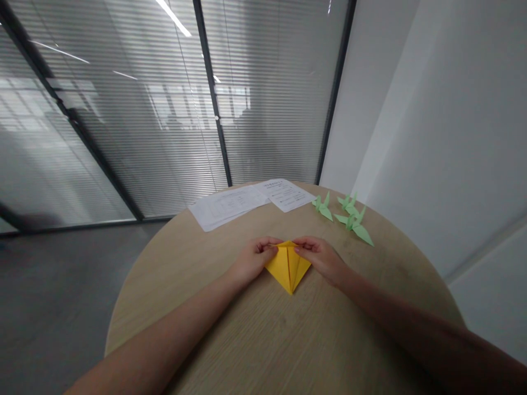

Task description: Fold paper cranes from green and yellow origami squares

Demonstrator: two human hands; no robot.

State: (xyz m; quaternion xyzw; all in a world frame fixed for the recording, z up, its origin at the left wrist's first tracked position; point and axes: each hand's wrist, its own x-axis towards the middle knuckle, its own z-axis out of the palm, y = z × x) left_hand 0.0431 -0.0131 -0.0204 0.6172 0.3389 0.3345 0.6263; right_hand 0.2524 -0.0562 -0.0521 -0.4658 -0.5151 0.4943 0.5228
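Note:
A folded piece of yellow origami paper (288, 270) rests at the middle of the round wooden table, its pointed end toward me. Two flaps meet along a crease down its centre. My left hand (257, 257) pinches its upper left edge between thumb and fingers. On the opposite side, my right hand (321, 257) grips the upper right edge the same way. Both thumbs lie on top near the far fold, and the fingertips behind the paper are partly hidden.
Printed sheets of paper (230, 206) lie at the table's far side. Several green paper cranes (354, 222) stand at the far right. The wooden tabletop (255, 340) has a curved edge. Behind it rises a glass partition with blinds (272, 131), with a white wall (461, 120) to the right.

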